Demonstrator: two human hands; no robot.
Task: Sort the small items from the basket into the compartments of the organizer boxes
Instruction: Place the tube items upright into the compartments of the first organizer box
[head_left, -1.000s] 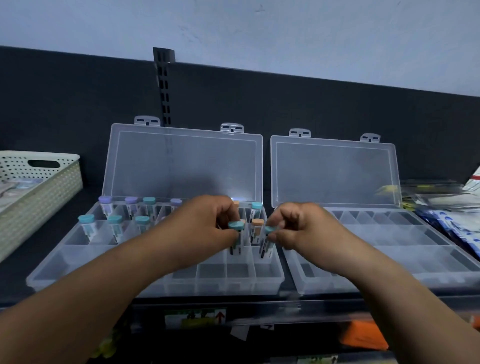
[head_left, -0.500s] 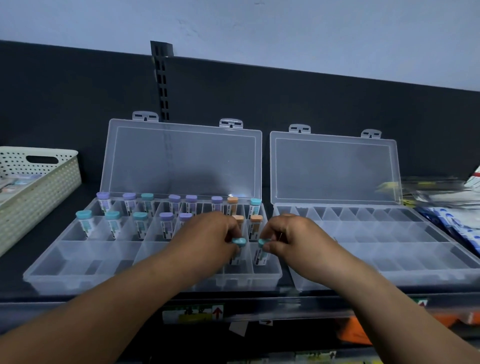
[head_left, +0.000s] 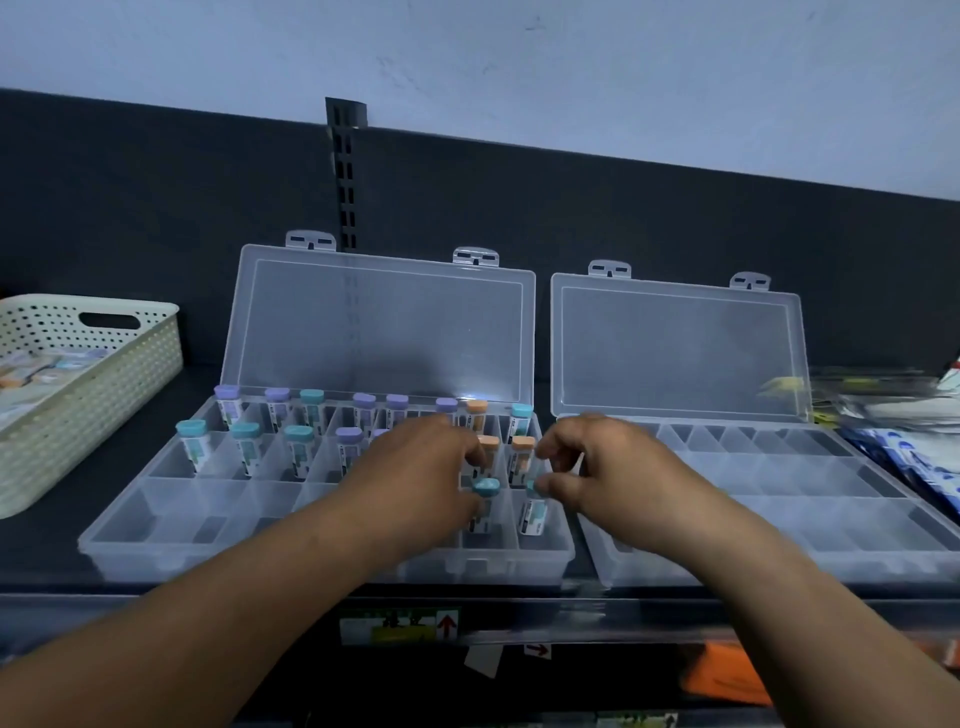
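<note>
In the head view, a teal tube (head_left: 487, 487) is pinched by the left hand (head_left: 415, 478) in the left box (head_left: 119, 548), near its front right corner. A second tube (head_left: 533, 514), just beside it, is touched at the cap by the right hand (head_left: 605, 467); whether it is gripped cannot be told. The basket (head_left: 109, 379) is set at the left end of the shelf (head_left: 47, 545).

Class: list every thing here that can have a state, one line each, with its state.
Left organizer box: lid open, partly filled.
Right organizer box: lid open, visible compartments empty.
Basket: holds items.
Standing tubes: upright, capped.
Left hand: pinching a teal-capped tube.
Right hand: thumb on a second teal tube, hold unclear.
</note>
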